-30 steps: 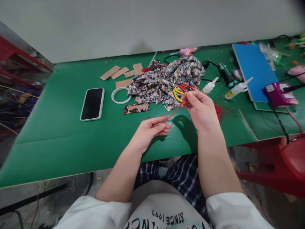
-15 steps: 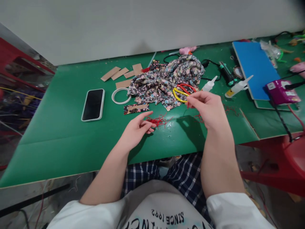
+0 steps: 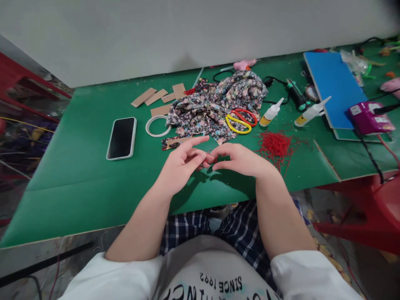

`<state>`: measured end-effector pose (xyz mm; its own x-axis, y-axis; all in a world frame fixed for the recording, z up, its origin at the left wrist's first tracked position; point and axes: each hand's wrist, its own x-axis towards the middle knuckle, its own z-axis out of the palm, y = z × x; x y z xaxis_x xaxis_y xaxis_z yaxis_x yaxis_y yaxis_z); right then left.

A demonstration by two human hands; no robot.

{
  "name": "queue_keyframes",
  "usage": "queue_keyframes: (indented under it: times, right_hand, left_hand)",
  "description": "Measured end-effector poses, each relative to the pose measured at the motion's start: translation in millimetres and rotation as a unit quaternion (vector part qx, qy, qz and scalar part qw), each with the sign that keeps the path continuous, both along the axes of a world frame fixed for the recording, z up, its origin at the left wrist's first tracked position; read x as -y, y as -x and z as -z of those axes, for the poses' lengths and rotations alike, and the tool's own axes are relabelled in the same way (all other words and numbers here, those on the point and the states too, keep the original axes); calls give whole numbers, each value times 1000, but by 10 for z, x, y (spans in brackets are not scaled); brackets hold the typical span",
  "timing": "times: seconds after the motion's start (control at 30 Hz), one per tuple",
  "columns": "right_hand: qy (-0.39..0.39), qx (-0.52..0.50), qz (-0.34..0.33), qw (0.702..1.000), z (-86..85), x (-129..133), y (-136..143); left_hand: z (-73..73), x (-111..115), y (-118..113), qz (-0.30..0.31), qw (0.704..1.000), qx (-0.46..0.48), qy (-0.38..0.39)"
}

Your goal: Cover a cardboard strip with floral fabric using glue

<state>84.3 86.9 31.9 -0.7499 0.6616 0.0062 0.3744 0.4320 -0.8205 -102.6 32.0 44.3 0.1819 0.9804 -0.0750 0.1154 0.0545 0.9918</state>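
My left hand (image 3: 184, 168) is over the front middle of the table. Its index finger points out, while the thumb and other fingers are closed on red threads (image 3: 208, 157), of which only a little shows. My right hand (image 3: 239, 160) meets it from the right, fingertips at the left thumb tip, its own thumb held apart below. To the right lies a loose pile of red threads (image 3: 276, 146). Behind the hands is a cardboard strip (image 3: 178, 142) edged with floral cloth, partly hidden by the left hand. Scissors (image 3: 239, 121) with red and yellow handles rest on crumpled floral fabric (image 3: 200, 110).
A phone (image 3: 121, 138) and a roll of white tape (image 3: 148, 129) lie to the left. Cardboard pieces (image 3: 144, 97) are behind them. Two glue bottles (image 3: 271, 113) stand or lean at the right, near a blue board (image 3: 336, 89) and a purple device (image 3: 370, 118) with cables.
My right hand has come down and left from above the thread pile to meet my left hand, uncovering the pile and a glue bottle. My left hand has shifted slightly, its fingers closing on threads.
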Motion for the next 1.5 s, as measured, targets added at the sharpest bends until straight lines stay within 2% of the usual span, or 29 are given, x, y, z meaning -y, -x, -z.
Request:
queue_keyframes:
  times: [0.07,0.23,0.4,0.53,0.6,0.7,0.8,0.9,0.97,1.03,1.13,1.23,1.37,1.5]
  right_hand:
    - [41,-4,22,999,-9,-5,-17]
    - [80,-66,165,981,-37,-43,-165]
    - [46,-63,197,977,-29,-67,-213]
    - [-19,-36,231,972,55,-96,-182]
    - [-36,-14,232,972,105,-114,-149]
    - [-69,51,236,968,159,-134,-100]
    - [-108,142,253,951,167,-136,-89]
    - [-119,196,270,935,147,-130,-124]
    - [-132,198,272,932,134,-130,-143]
    - [-166,171,276,931,126,-133,-138]
    - [-208,101,280,932,120,-129,-82]
    - [-200,73,253,944,116,-109,-22]
    - [-158,84,228,957,106,-84,-16]
    - [-89,87,193,973,93,-62,-15]
  left_hand:
    - [-27,-25,13,-14,1000,2,-15]
    - [-45,-160,123,-38,997,-38,-50]
    - [-6,-367,189,-25,992,-95,-79]
    - [156,-461,212,-29,984,-151,-90]
    - [255,-459,234,-48,969,-216,-111]
    - [358,-422,268,-63,917,-336,-205]
    - [397,-389,266,19,879,-386,-278]
    - [419,-373,230,128,853,-414,-291]
    - [445,-368,207,166,837,-438,-282]
    - [481,-365,195,176,830,-451,-276]
    - [534,-374,186,169,839,-438,-275]
    - [554,-389,170,156,859,-407,-268]
    - [499,-389,144,114,898,-355,-235]
    - [423,-363,129,60,951,-264,-148]
